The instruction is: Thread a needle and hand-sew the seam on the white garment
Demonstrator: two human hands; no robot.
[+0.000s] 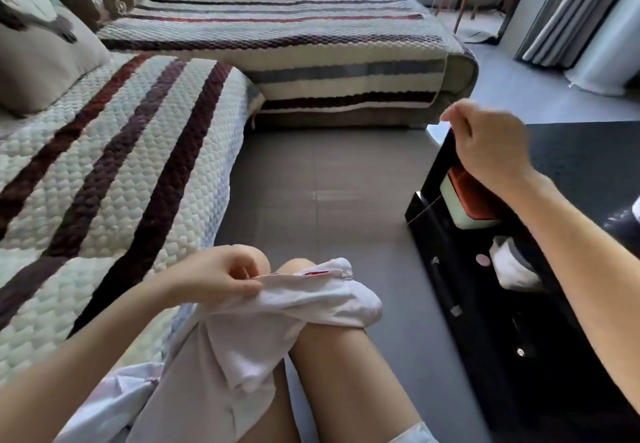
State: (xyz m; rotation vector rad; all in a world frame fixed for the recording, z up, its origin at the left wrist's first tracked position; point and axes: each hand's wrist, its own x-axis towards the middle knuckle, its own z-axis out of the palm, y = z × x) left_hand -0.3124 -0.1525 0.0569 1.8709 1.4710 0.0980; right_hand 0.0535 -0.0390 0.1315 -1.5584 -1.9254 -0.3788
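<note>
The white garment lies draped over my knees in the lower middle of the head view. My left hand pinches its upper edge beside a seam with a small red patch. Raised high at the right, well away from the garment, is my right hand; its thumb and fingers are pinched together as if on a needle. Needle and thread are too thin to make out.
A sofa with a striped quilted cover runs along the left and the back. A black low table stands at the right, with a red-and-white box and white cloth on its shelf. Grey floor lies between.
</note>
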